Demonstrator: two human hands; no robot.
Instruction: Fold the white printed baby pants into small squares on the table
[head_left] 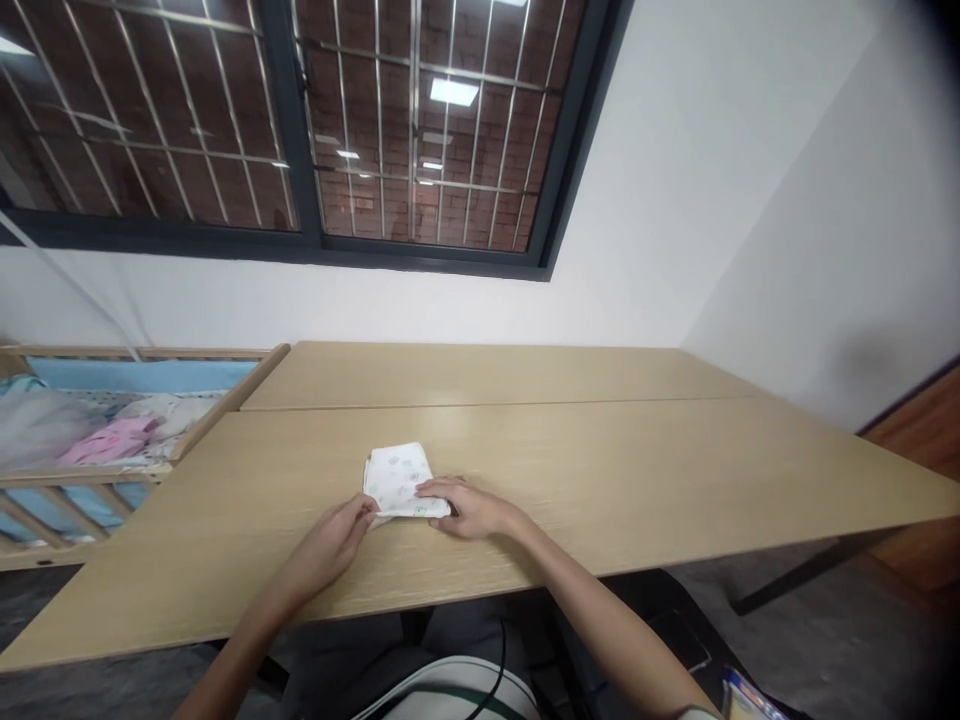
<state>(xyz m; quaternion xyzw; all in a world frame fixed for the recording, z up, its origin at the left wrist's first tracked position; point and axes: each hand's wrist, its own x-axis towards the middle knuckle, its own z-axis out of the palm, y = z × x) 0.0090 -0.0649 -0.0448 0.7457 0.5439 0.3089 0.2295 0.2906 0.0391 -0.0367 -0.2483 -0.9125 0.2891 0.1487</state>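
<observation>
From where I stand, a person's left hand [334, 540] pinches the lower-left corner of a folded white cloth [401, 470] on a pale table [637, 475], left of the frame's lower centre. The right hand [471, 508] lays fingers over its lower-right corner, grip unclear to me. Touching both, the cloth lies between and just above them, nearly square, no clear long axis, its straight lower edge facing the person

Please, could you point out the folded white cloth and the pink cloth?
Folded white cloth [397, 480], head view: middle of its upper face.
Pink cloth [118, 440], head view: middle of its crumpled surface.
</observation>
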